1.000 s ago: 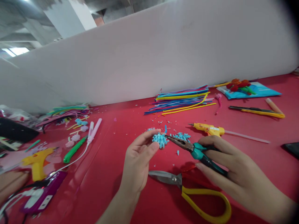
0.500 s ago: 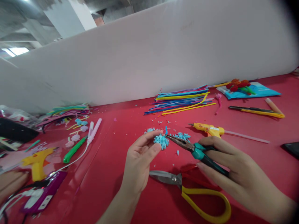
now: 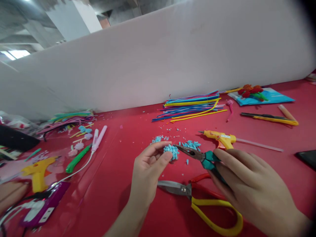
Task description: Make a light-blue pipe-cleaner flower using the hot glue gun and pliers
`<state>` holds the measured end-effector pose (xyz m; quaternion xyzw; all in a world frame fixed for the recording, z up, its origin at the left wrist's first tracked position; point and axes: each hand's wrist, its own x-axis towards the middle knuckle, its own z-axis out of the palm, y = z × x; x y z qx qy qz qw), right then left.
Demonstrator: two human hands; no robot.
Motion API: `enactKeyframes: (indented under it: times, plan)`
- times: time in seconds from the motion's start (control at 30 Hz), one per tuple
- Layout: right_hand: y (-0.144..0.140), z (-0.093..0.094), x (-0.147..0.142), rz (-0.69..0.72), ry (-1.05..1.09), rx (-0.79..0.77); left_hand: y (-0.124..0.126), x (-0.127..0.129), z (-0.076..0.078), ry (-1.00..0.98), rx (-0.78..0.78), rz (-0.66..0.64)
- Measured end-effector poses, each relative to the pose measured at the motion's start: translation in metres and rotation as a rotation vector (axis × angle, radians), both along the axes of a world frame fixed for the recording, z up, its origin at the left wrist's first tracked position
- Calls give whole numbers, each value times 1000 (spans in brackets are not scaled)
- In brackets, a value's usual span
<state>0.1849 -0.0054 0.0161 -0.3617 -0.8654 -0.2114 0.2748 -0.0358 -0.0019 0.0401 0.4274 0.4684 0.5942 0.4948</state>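
Observation:
Between the thumb and fingers of my left hand (image 3: 149, 171) is a fluffy light-blue pipe-cleaner flower (image 3: 171, 152). My right hand (image 3: 249, 184) is wrapped round the teal-and-black handles of needle-nose pliers (image 3: 195, 154). The pliers' tips touch or nearly touch the flower's upper right edge; whether they grip a piece is too small to tell. Small cut light-blue pieces (image 3: 192, 145) lie behind the pliers. Below my hands rest large scissors (image 3: 184, 190) with one red and one yellow handle loop.
A yellow glue gun (image 3: 223, 138) lies right of the pieces. Behind is a bundle of coloured pipe cleaners (image 3: 190, 105). On the left are another yellow glue gun (image 3: 39, 171), a purple power strip (image 3: 46, 205), a pink stick-shaped device (image 3: 99, 140) and another person's arm (image 3: 12, 192).
The upright blue piece at the pliers' tips no longer shows. My right hand has turned slightly and its grip on the handles has closed up.

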Motion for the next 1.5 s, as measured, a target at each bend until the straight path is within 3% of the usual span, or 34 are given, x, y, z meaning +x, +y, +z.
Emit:
enactKeyframes:
  times: [0.07, 0.17, 0.53, 0.73, 0.83, 0.93, 1.17, 1.5]
  plan:
    - [1, 0, 0, -9, -15, 38, 1, -2, -1, -18, -11, -13]
    - [3, 1, 1, -11, 45, -26, 2, -4, -1, -60, 10, -10]
    - [11, 2, 2, 79, 542, -528, 10, -10, -4, -198, 61, -20]
    - [24, -2, 1, 20, 743, -771, 5, 0, -4, -17, 43, 56]
    - [26, -3, -4, 73, 840, -909, 1, 6, -1, 55, 55, 36]
    - [25, -5, -11, 132, 895, -951, -5, 11, 1, 79, 63, 41]
    - [20, -3, -33, 302, 948, -935, -15, 23, -6, -79, 42, -135]
    - [13, -10, -33, 354, 1244, -1267, -17, 25, 4, -305, -10, -268]
